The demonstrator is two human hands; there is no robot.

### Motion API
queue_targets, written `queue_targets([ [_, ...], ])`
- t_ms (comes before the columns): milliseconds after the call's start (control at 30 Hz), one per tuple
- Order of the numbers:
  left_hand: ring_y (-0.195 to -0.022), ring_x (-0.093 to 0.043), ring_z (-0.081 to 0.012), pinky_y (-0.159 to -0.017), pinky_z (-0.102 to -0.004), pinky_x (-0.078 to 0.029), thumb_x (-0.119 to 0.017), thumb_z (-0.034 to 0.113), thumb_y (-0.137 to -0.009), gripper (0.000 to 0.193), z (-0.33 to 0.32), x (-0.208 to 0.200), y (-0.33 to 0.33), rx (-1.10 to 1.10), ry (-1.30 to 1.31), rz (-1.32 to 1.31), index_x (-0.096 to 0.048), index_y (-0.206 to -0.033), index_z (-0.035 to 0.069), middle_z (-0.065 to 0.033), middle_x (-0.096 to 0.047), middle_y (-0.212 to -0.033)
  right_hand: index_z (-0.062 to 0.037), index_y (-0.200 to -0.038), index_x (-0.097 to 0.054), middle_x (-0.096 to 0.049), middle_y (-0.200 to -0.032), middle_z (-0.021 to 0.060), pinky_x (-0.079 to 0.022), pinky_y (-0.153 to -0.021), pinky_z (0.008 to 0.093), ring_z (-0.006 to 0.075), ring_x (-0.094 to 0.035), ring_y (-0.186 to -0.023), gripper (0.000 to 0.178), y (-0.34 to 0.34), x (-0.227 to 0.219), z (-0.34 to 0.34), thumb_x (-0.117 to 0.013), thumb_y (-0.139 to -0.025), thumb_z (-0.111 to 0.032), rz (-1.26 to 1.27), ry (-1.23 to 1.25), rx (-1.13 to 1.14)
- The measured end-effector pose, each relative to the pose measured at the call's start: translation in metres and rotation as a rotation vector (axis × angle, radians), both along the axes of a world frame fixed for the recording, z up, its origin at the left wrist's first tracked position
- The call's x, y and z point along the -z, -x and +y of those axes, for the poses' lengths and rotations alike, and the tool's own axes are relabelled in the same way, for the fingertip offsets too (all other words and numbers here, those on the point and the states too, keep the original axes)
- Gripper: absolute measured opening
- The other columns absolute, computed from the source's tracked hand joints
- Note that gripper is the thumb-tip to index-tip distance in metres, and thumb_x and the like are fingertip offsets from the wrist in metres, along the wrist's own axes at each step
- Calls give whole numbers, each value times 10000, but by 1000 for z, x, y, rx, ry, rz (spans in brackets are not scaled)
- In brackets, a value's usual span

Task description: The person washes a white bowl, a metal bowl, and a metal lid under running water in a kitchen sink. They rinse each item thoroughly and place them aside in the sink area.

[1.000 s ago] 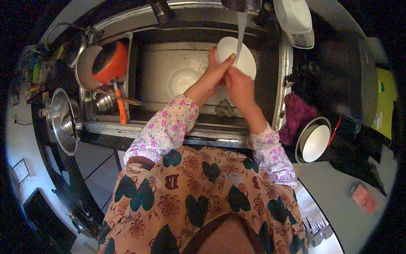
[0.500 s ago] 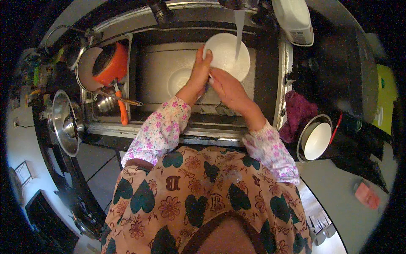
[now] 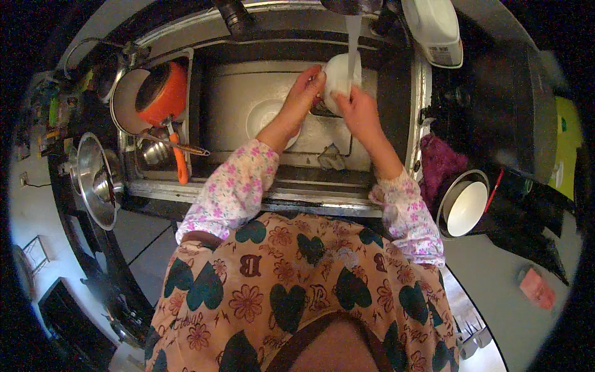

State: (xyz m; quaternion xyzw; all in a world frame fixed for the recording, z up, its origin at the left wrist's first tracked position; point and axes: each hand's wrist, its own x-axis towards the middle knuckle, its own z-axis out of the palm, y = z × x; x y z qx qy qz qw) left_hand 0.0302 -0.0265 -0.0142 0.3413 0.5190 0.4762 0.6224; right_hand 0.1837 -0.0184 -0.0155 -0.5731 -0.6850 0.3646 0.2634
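Note:
Both my hands hold a white plate (image 3: 339, 75) tilted on edge under a stream of water (image 3: 353, 37) falling from the tap at the top of the sink (image 3: 235, 80). My left hand (image 3: 305, 93) grips its left rim. On the lower right rim sits my right hand (image 3: 356, 108). Another white plate (image 3: 263, 118) lies flat on the sink floor below my left forearm.
An orange pot (image 3: 162, 99) with a long handle and steel utensils sit in a rack left of the sink. A steel lid (image 3: 99, 183) lies further left. A white bowl (image 3: 465, 208) and a purple cloth (image 3: 439, 162) are on the right counter.
The plate faced the camera flat before. Now it is turned on edge under the water, and both hands have shifted slightly lower on it.

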Motion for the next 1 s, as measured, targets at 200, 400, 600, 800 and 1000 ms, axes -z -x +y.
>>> queue_targets([
  [200,-902,-587,-262,-752,-364,-471,-599,343,-835,456,-38,69,32,241,-104,713,-522,-1166,39,-132,-589,-1030,5,-867,-637,-646,-755,138,-467,-637,381,252,-618,-686,303,21,-18,43,-662,-776,-283,329,276,190],
  [400,-926,-592,-317,-773,-412,-486,-663,347,-764,425,-70,83,55,1075,30,1401,-558,-1074,75,-151,-586,-1021,34,-981,-631,-648,-835,59,-474,-647,272,121,-588,-703,324,20,-45,44,-661,-810,-239,600,345,193],
  [600,-842,-627,-322,-701,-407,-512,-634,192,-741,265,-84,129,62,1084,-161,1498,-574,-956,49,-180,-617,-937,17,-1044,-590,-635,-946,82,-493,-721,293,171,-616,-812,283,13,-76,34,-609,-847,-185,919,452,417],
  [800,-759,-634,-339,-672,-423,-504,-610,150,-727,189,-69,87,67,1004,-186,1543,-593,-879,40,-200,-636,-811,11,-1109,-539,-614,-1044,107,-475,-843,313,198,-598,-948,329,-27,-80,-4,-588,-868,-209,1156,561,463],
  [1000,-735,-634,-216,-678,-330,-492,-698,155,-719,331,-20,34,67,866,-20,907,-613,-1012,28,-145,-659,-849,-9,-1071,-587,-645,-946,80,-504,-729,303,166,-627,-805,356,-78,-132,-65,-606,-847,-285,1037,406,497],
])
